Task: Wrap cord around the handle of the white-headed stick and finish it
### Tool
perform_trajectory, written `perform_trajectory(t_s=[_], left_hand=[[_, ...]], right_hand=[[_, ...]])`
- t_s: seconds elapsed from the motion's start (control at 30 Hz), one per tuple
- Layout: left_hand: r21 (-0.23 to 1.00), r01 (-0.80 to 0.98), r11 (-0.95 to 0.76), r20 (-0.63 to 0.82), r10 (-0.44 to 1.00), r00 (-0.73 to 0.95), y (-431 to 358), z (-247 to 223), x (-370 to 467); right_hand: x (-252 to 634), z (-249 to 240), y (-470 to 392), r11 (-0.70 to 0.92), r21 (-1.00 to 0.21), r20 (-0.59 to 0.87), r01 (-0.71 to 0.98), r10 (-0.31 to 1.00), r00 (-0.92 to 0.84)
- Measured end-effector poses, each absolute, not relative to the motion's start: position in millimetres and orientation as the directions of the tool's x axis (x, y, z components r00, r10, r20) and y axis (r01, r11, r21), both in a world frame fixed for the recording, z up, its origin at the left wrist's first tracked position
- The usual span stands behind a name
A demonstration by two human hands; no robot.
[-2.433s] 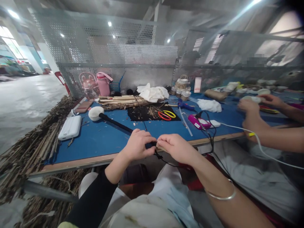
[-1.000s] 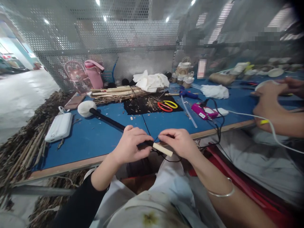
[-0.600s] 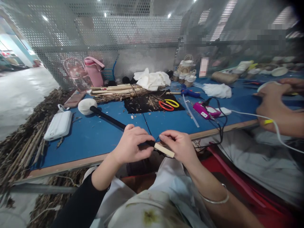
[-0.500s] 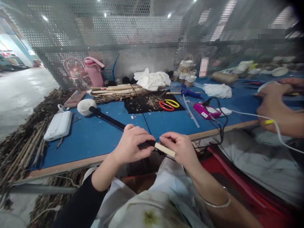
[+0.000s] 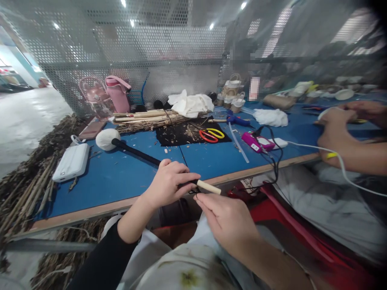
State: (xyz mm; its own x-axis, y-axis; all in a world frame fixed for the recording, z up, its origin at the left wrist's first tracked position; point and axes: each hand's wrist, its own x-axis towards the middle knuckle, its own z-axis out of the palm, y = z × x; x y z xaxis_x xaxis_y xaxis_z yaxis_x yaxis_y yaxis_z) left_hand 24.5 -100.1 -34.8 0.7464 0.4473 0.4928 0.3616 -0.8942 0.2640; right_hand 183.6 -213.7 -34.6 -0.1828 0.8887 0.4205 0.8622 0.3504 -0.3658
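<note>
My left hand (image 5: 171,181) is closed around a mallet-like stick (image 5: 137,153) wrapped in black, with a round white head (image 5: 106,139) at its far left end. Past my fingers its bare pale wooden end (image 5: 209,187) sticks out to the right. Just below that end, my right hand (image 5: 228,215) pinches a thin black cord (image 5: 196,192), which is looped by the stick near my left fingertips. Part of the cord is hidden by my fingers.
Scissors (image 5: 208,139) with red and yellow handles lie on a black cloth (image 5: 173,137). A bundle of sticks (image 5: 142,117), a blue glue gun (image 5: 237,120), a purple device (image 5: 255,142) and a white power bank (image 5: 71,162) are around. At right a co-worker's hands (image 5: 338,121) are busy.
My right hand has moved down and slightly left, from beside the wooden end to below it, drawing the cord. My left hand keeps its grip on the stick.
</note>
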Motion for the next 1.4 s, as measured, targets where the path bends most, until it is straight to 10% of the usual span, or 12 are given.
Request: perform_trajectory(t_s=[0.27,1.0,1.23,1.4], left_hand=[[0.263,0.383,-0.886,0.385,0.46,0.8,-102.0,-32.0,26.3],[0.27,0.368,-0.89,0.519,0.456,0.723,-102.4,-32.0,23.7],[0.235,0.407,-0.883,0.438,0.47,0.766,-102.1,-31.8,27.9],[0.239,0.402,-0.884,0.414,0.468,0.781,-101.8,-31.9,28.5]], right_hand=[[205.3,-0.3,-173.6,0.416,-0.371,0.308,0.83,0.898,-0.313],[209.5,-54.6,-166.1,-0.018,-0.967,-0.042,0.256,0.995,-0.089],[182.6,-62.7,-202.8,0.206,-0.607,0.254,0.768,0.965,-0.059],[194.7,-27.6,-207.2,0.278,-0.335,0.213,0.9,0.953,-0.215]])
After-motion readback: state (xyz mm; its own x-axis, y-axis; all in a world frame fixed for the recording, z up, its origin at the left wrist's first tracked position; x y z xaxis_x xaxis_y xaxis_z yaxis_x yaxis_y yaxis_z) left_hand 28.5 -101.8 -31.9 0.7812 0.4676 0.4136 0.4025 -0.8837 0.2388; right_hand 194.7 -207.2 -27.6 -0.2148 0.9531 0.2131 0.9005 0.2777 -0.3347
